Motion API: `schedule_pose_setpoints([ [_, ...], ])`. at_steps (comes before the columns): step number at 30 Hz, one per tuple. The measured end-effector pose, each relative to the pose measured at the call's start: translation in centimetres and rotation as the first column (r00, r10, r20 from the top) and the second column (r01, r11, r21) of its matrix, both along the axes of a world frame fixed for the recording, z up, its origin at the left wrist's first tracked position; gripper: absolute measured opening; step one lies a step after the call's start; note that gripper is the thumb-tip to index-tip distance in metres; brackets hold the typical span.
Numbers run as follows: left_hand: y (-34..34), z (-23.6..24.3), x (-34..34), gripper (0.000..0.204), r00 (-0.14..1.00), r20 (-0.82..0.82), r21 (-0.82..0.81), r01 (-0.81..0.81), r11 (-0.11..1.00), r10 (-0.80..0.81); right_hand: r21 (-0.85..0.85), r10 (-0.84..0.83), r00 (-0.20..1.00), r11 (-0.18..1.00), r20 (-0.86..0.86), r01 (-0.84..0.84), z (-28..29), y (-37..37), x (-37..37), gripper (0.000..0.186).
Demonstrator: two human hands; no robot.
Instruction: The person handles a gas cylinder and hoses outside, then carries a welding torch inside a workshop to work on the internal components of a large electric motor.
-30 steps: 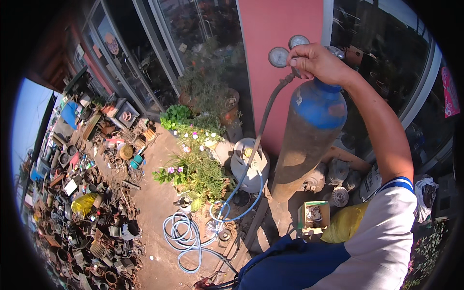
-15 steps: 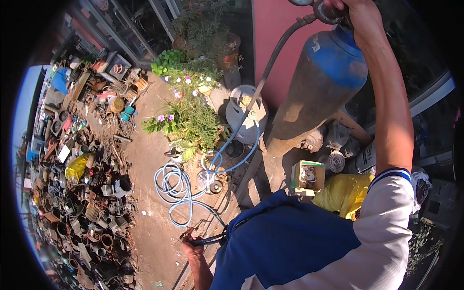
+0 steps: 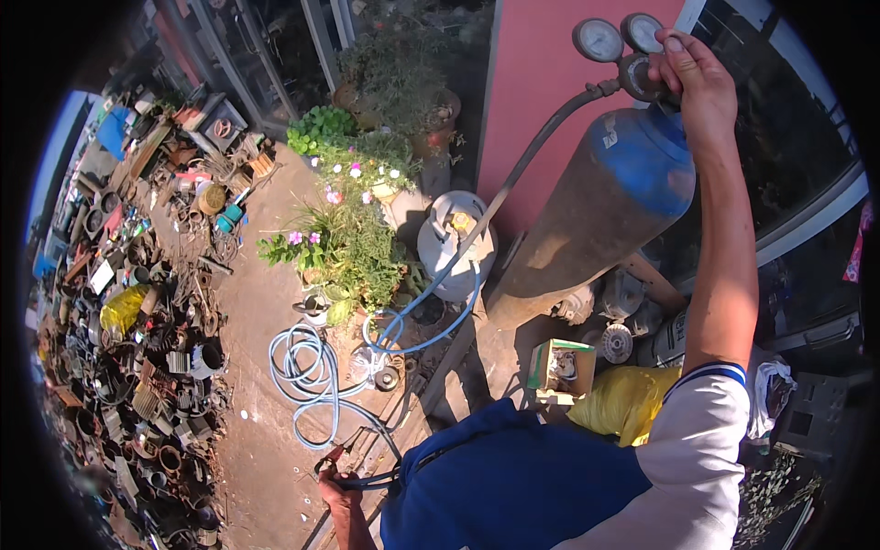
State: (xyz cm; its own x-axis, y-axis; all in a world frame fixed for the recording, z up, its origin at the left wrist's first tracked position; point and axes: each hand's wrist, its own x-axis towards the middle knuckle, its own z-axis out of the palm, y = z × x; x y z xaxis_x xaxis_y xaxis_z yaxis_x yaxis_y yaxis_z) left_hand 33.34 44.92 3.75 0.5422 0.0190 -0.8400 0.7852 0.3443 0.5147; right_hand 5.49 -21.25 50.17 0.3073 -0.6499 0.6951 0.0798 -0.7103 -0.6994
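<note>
My right hand (image 3: 687,73) is closed on the regulator (image 3: 639,81) with two round gauges (image 3: 596,39) atop a tall gas cylinder (image 3: 596,211) with a blue shoulder. Its fingertips partly hide the valve area. A dark hose (image 3: 532,147) leads down from the regulator. My left hand (image 3: 341,484) is low at the lower edge, closed round dark hoses (image 3: 371,482) by a small fitting with some red on it, too small to make out. Beside the cylinder stands a pale squat gas tank (image 3: 440,261), and pale blue hose (image 3: 302,385) lies coiled on the ground.
A heap of rusty scrap (image 3: 147,367) covers the left side. Flowering plants (image 3: 348,238) grow by glass doors and a pink wall (image 3: 527,101). An open cardboard box (image 3: 559,371), a yellow sack (image 3: 619,403) and metal parts (image 3: 616,339) lie at the right.
The view shifted down, then partly back up. My left hand has come into view holding hoses. My right hand stays at the regulator, its grip slightly changed, now further right in the picture.
</note>
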Motion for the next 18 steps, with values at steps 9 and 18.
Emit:
schedule_pose_setpoints([
  [9,-2.8,-3.8,5.1,0.024,1.000,0.012,-0.065,0.001,0.998,0.000,0.144,-0.172,0.874,0.982,0.454,0.118,1.5,1.5,2.6,0.019],
  [18,4.5,-2.8,3.3,0.026,0.996,-0.008,-0.126,-0.092,0.988,0.092,-0.233,-0.534,0.791,0.845,-0.299,0.482,-17.7,11.7,1.1,0.050],
])
